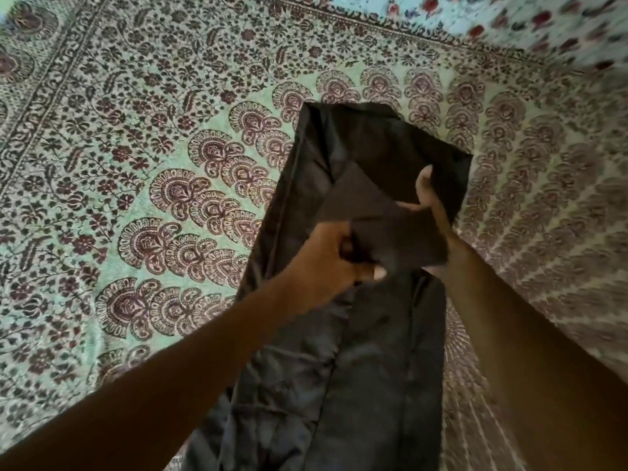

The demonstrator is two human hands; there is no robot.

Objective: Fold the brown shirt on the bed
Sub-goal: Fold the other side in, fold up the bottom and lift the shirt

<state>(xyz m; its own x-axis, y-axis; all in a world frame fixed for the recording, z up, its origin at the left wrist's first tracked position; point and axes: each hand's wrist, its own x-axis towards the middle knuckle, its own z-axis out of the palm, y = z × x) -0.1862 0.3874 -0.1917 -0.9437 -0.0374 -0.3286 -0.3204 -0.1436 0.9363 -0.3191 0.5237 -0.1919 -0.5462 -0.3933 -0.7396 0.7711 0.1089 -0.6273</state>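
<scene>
The brown shirt (pixel 367 158) lies on the bed as a long narrow strip that runs from the near edge toward the far side. A folded part of it is lifted at mid-length between my hands. My left hand (pixel 326 263) grips the lifted fold's left edge, fingers curled under the cloth and thumb on top. My right hand (pixel 430 198) pinches the right side of the same fold, thumb pointing up along the fabric. The lower part of the shirt stretches flat toward me, partly hidden by my forearms.
The bed is covered by a green bedsheet (pixel 136 147) with a dark maroon floral print and a patterned border. A light blue flowered cloth (pixel 509 18) lies at the far right corner. Bare sheet spreads wide to the shirt's left.
</scene>
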